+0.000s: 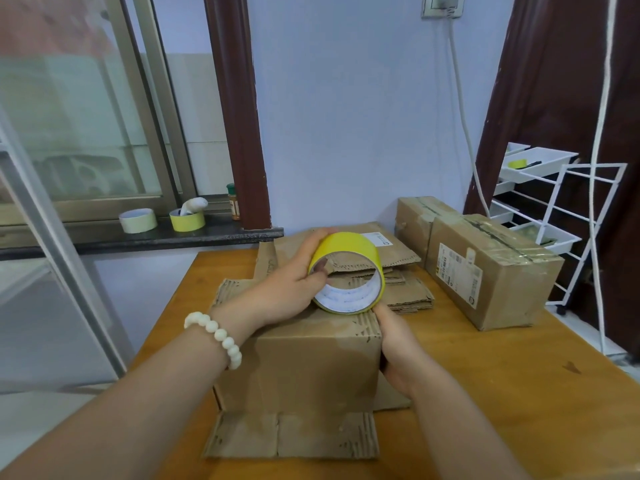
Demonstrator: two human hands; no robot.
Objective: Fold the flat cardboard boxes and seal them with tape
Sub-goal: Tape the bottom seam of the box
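Wooden table (485, 393), folded cardboard box (311, 362) at the near edge: left hand (291, 289) grips yellow tape roll (346, 244) on top, right hand (398, 344) clasps its right side, guessing to steady it for taping

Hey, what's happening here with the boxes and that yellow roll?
A person seems about to tape a folded cardboard box on the wooden table. The left hand grips a yellow tape roll, thumb inside its core, at the box's top. The right hand lies against the box's right side. Flat cardboard is stacked behind, and two taped boxes stand at the right.
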